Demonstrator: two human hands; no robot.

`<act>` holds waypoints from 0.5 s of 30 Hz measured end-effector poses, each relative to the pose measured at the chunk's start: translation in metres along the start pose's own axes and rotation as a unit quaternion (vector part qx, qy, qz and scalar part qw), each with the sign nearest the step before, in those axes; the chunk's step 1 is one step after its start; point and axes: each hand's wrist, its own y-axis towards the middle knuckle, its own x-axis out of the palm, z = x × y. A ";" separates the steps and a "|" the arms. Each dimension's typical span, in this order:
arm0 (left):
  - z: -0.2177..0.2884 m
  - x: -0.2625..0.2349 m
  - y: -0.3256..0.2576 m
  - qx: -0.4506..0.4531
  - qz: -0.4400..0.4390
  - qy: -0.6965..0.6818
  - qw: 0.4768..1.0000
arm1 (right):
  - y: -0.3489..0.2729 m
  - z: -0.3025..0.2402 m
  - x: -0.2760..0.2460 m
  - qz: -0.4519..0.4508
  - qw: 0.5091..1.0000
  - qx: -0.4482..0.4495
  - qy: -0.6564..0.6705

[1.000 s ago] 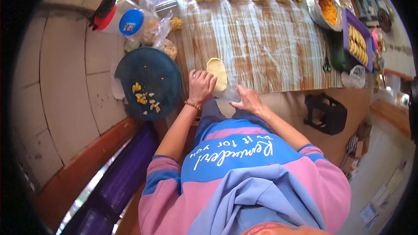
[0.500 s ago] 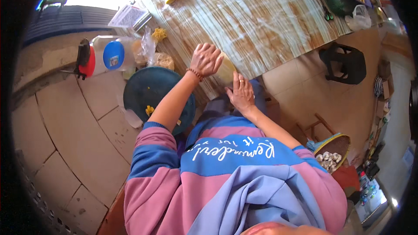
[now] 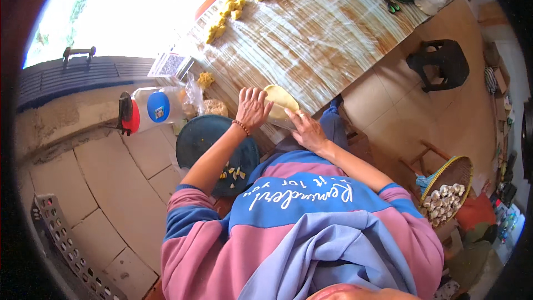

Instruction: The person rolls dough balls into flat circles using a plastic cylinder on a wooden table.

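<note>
A pale round sheet of dough (image 3: 281,100) lies near the front edge of a floured wooden table (image 3: 333,33). My left hand (image 3: 252,109), fingers spread, rests flat on the table at the dough's left edge and touches it. My right hand (image 3: 304,130) presses on the dough's near right edge with its fingers. A beaded bracelet sits on my left wrist. Neither hand grips anything.
A dark round tray (image 3: 208,144) with yellow scraps stands left of me. A white jug with a blue lid (image 3: 158,106), a red object and plastic bags are beside it. Yellow dough pieces (image 3: 233,8) line the table's far edge. A black stool (image 3: 438,64) and a basket (image 3: 447,191) stand right.
The view has swung and tilted, so the table now runs toward the upper right. Both hands stay at the dough; my left hand has spread flat beside it.
</note>
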 end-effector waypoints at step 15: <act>0.008 0.017 0.108 -0.055 -0.040 -0.084 0.994 | 0.025 0.032 -0.040 -0.045 0.987 0.153 0.028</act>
